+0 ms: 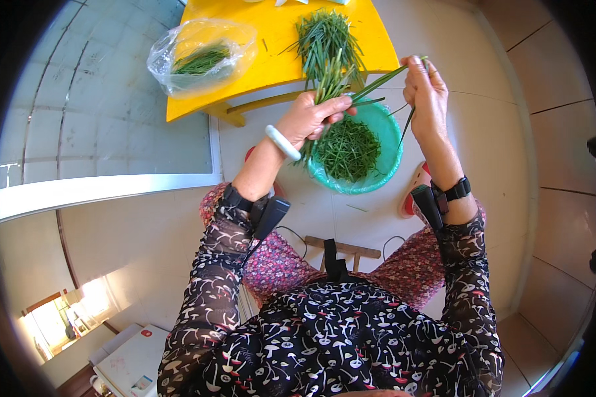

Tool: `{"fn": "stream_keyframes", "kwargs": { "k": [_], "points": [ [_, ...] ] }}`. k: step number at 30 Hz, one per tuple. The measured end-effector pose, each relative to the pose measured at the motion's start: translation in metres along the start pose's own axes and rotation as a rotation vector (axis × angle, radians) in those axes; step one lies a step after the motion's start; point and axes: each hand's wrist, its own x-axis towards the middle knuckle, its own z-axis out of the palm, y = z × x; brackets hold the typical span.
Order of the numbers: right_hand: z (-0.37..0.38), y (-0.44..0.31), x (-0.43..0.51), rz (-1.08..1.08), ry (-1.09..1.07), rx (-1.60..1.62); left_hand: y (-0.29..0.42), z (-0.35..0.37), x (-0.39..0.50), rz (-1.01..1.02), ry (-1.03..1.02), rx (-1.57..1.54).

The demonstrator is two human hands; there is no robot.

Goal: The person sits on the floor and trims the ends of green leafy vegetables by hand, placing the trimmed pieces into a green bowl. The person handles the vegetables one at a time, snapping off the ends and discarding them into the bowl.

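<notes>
My left hand (318, 115) is closed round a bunch of green leafy stalks (332, 82), which look like chives. Up and to the right, my right hand (424, 94) pinches a few long green blades (385, 80) that stretch back to the bunch. Below both hands stands a green plastic basin (395, 168) lined with clear film, with loose cut greens (350, 149) inside. A pile of the same greens (325, 42) lies on the yellow table (273, 54), its ends hanging over the near edge.
A clear plastic bag (238, 39) holding more greens (203, 59) rests at the table's left. Sliding glass panels (114, 99) stand at the left, a tiled wall (561, 149) at the right. A wooden stool bar (362, 250) shows between the knees.
</notes>
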Motion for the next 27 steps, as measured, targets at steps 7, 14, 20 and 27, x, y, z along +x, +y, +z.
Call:
{"fn": "stream_keyframes", "kwargs": {
  "k": [7, 14, 20, 27],
  "points": [
    [-0.024, -0.02, 0.017, -0.134, 0.172, 0.204, 0.003, -0.004, -0.002, 0.018, 0.011, 0.051],
    [-0.02, -0.016, 0.015, -0.116, 0.113, 0.179, -0.007, -0.001, 0.001, 0.112, 0.037, 0.01],
    [-0.026, -0.022, 0.02, -0.119, 0.13, 0.256, -0.017, -0.014, 0.009, 0.167, 0.069, 0.083],
    [-0.031, -0.024, 0.02, -0.061, 0.05, 0.248, -0.027, -0.01, 0.014, 0.263, -0.029, 0.079]
  ]
}}
